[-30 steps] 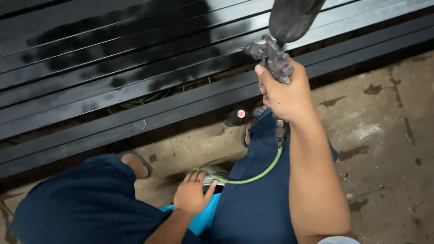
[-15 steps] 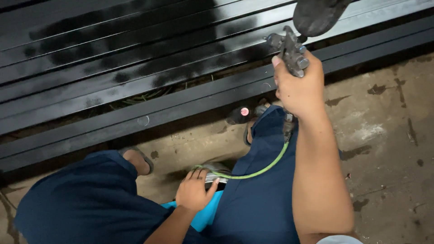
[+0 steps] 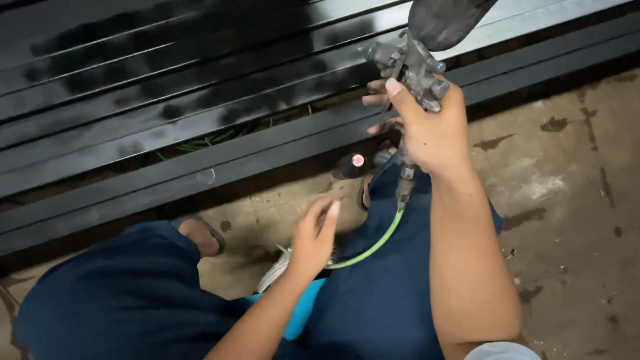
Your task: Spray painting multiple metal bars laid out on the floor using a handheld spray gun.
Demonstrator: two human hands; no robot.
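Note:
My right hand grips a grey paint spray gun, its dark cup tilted up at the top edge and its nozzle pointing left over the bars. A green air hose runs from the gun's handle down past my knee. My left hand is lifted above the hose with fingers loosely apart, holding nothing. Long metal bars lie in a row across the floor, most coated glossy black, a few at the upper right still pale grey.
I squat in dark blue trousers with sandalled feet on a stained concrete floor. A small dark object with a pink dot lies by the bars. A light blue item sits under my left forearm.
My right hand swung the spray gun first right, then back left over the bars. My left hand lifted off the green hose and opened its fingers.

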